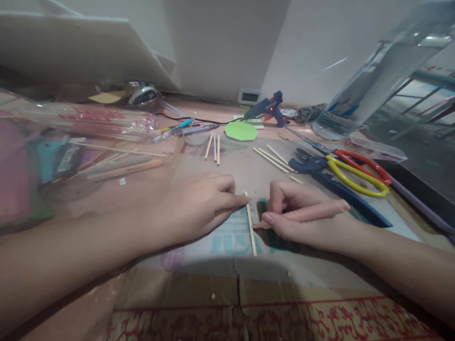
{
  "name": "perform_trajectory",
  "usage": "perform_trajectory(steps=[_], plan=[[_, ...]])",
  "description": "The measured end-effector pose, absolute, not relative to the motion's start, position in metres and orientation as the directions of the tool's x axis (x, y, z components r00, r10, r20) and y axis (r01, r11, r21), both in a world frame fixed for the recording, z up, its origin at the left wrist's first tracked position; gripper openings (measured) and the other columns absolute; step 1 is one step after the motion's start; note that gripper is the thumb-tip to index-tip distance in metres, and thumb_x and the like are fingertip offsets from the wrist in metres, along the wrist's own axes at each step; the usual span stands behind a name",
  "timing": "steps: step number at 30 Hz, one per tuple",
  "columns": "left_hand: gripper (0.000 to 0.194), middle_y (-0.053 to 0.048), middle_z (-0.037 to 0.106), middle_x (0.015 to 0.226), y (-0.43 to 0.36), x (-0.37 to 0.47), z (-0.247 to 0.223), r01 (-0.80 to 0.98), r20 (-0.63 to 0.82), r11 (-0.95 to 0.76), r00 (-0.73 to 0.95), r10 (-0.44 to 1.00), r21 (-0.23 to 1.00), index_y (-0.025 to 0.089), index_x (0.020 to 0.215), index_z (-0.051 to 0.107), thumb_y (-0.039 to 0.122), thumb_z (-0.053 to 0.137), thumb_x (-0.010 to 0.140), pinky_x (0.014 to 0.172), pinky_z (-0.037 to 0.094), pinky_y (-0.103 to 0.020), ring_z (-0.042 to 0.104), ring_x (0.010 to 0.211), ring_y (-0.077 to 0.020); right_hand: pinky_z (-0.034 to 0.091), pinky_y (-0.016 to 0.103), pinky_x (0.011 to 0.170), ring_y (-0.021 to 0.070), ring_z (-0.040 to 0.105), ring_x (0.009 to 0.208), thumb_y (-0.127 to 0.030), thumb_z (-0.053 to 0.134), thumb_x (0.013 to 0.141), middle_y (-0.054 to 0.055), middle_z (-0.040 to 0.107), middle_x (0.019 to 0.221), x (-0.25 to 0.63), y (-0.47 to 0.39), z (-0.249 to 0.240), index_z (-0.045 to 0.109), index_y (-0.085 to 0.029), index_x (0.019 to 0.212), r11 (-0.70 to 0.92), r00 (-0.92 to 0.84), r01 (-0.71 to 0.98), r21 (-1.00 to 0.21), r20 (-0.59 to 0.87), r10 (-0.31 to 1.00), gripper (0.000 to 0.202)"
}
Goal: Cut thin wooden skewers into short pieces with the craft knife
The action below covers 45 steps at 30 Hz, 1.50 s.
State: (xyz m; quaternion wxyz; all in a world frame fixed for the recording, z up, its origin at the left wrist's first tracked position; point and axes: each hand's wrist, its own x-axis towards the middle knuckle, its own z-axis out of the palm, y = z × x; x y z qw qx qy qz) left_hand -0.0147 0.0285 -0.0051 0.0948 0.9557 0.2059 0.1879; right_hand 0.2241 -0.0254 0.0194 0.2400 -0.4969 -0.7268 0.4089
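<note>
A thin wooden stick (250,232) lies nearly upright in the picture on a plastic-covered sheet with teal print. My left hand (209,203) has its fingers curled together, and its fingertips hold the stick down near the far end. In my right hand (295,213) a pink pen (316,210) is gripped, its tip touching the stick's right side around the middle. Several cut sticks (272,158) lie beyond my right hand, and a few more sticks (218,150) rest farther back in the centre.
Cutting pliers (346,194) and red-and-yellow-handled scissors (359,175) lie at right. Behind are a blue glue gun (272,111), a green paper octagon (241,131) and a small display (249,96). A large clear bottle (355,94) stands back right; bagged sticks (88,118) lie left.
</note>
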Motion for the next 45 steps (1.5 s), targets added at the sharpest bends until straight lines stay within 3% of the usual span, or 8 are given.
perform_trajectory(steps=[19, 28, 32, 40, 45], plan=[[0.029, -0.007, 0.065, 0.086, 0.0289, -0.0146, -0.0049, 0.367, 0.313, -0.894, 0.844, 0.436, 0.256, 0.021, 0.117, 0.076, 0.026, 0.051, 0.104, 0.068, 0.046, -0.030, 0.061, 0.078, -0.0196, 0.033, 0.019, 0.046, 0.0099, 0.047, 0.054, -0.029, 0.074, 0.083, -0.002, 0.058, 0.063, 0.2230, -0.0286, 0.0230, 0.048, -0.021, 0.069, 0.169, -0.529, 0.456, -0.874, -0.114, 0.841, 0.031], [0.029, -0.006, 0.065, 0.087, 0.0282, -0.0154, -0.0048, 0.376, 0.302, -0.890, 0.843, 0.445, 0.258, 0.023, 0.119, 0.075, 0.026, 0.051, 0.104, 0.068, 0.046, -0.030, 0.061, 0.078, -0.0192, 0.031, 0.019, 0.045, 0.0094, 0.045, 0.053, -0.026, 0.069, 0.085, -0.002, 0.058, 0.063, 0.2211, -0.0281, 0.0232, 0.047, -0.021, 0.070, 0.170, -0.466, 0.475, -0.863, -0.082, 0.881, 0.027], [0.028, -0.006, 0.065, 0.086, 0.0281, -0.0156, -0.0034, 0.375, 0.302, -0.895, 0.847, 0.437, 0.243, 0.022, 0.118, 0.076, 0.026, 0.052, 0.103, 0.067, 0.045, -0.030, 0.061, 0.077, -0.0193, 0.029, 0.018, 0.045, 0.0083, 0.041, 0.052, -0.028, 0.070, 0.084, -0.004, 0.054, 0.062, 0.2213, -0.0290, 0.0234, 0.046, -0.021, 0.069, 0.158, -0.480, 0.480, -0.863, -0.107, 0.871, 0.029], [0.027, -0.006, 0.064, 0.084, 0.0275, -0.0148, -0.0054, 0.362, 0.325, -0.896, 0.841, 0.433, 0.258, 0.022, 0.113, 0.077, 0.025, 0.052, 0.103, 0.066, 0.045, -0.030, 0.060, 0.076, -0.0199, 0.031, 0.018, 0.046, 0.0092, 0.046, 0.053, -0.028, 0.074, 0.082, -0.002, 0.057, 0.062, 0.2207, -0.0291, 0.0261, 0.045, -0.021, 0.068, 0.098, -0.551, 0.430, -0.897, -0.175, 0.816, 0.033], [0.030, -0.006, 0.064, 0.086, 0.0286, -0.0149, -0.0066, 0.358, 0.321, -0.896, 0.843, 0.432, 0.264, 0.021, 0.117, 0.076, 0.027, 0.049, 0.104, 0.066, 0.045, -0.030, 0.059, 0.077, -0.0200, 0.030, 0.019, 0.045, 0.0086, 0.042, 0.052, -0.027, 0.070, 0.084, -0.003, 0.055, 0.063, 0.2200, -0.0286, 0.0269, 0.045, -0.021, 0.068, 0.168, -0.503, 0.472, -0.865, -0.108, 0.857, 0.029]])
